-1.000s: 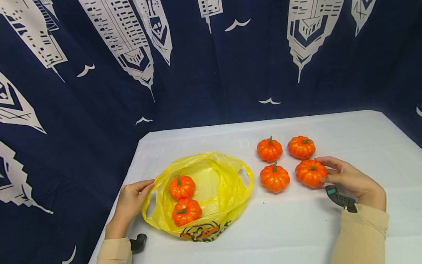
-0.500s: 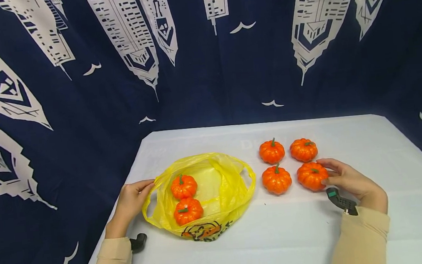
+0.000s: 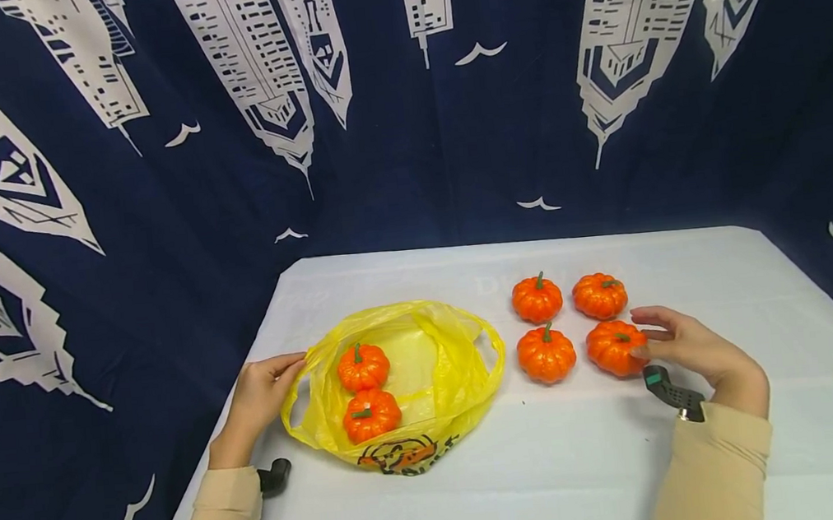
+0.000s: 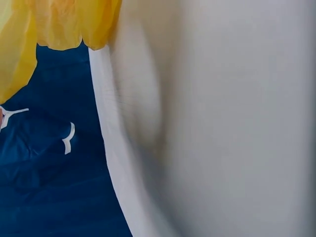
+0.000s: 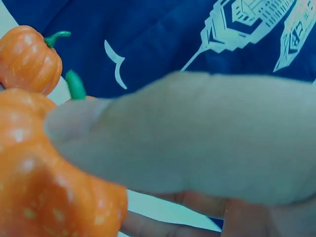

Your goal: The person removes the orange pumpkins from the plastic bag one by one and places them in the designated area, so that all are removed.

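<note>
In the head view my left hand [image 3: 259, 396] pinches the left handle edge of a yellow plastic bag [image 3: 465, 388]. The bag lies wide open on the table, with two small orange pumpkins [image 3: 363, 367] inside. To its right, several more pumpkins [image 3: 546, 354] stand in a two-by-two group. My right hand [image 3: 692, 351] is beside the near-right pumpkin [image 3: 614, 350], index finger lifted off it and thumb at its side. The right wrist view shows the thumb [image 5: 133, 133] stretched out, overlapping that pumpkin [image 5: 54, 192]. In the left wrist view only some yellow bag [image 4: 59, 22] shows; the left fingers are mostly hidden.
A white cloth covers the table [image 3: 525, 482]. Behind it and along the left hangs a dark blue curtain [image 3: 416, 169] printed with white buildings and birds. Black camera mounts [image 3: 275, 477] sit at both wrists.
My right hand's fingers have loosened and spread slightly away from the near-right pumpkin, which stays in place. The head view has shifted a little. My left hand keeps its pinch on the bag.
</note>
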`<action>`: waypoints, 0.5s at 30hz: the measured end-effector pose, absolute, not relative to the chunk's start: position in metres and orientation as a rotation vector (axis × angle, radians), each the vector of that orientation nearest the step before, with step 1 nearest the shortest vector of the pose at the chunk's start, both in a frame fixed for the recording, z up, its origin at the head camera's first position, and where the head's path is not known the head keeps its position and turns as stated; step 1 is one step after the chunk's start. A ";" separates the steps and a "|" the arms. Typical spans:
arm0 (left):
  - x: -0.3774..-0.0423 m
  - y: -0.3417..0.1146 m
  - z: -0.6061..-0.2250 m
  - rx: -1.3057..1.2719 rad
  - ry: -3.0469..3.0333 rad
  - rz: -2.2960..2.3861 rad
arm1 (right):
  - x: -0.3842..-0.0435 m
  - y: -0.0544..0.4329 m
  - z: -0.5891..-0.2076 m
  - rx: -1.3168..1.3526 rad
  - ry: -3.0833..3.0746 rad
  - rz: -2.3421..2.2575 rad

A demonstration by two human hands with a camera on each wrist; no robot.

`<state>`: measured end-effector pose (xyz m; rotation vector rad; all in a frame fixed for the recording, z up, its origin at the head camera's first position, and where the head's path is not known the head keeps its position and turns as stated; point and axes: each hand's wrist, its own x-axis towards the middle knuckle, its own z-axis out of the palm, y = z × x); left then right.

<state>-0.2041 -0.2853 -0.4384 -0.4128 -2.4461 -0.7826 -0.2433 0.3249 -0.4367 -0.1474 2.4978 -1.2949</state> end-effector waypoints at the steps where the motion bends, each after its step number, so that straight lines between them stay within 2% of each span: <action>1: -0.204 -0.285 -0.438 -0.414 -2.444 -0.781 | -0.243 0.324 -0.435 -0.151 2.512 -1.276; 10: -0.203 -0.286 -0.438 -0.410 -2.439 -0.769 | -0.240 0.309 -0.410 -0.131 2.593 -1.168; 15: -0.204 -0.285 -0.440 -0.401 -2.448 -0.781 | -0.240 0.300 -0.398 -0.206 2.638 -1.155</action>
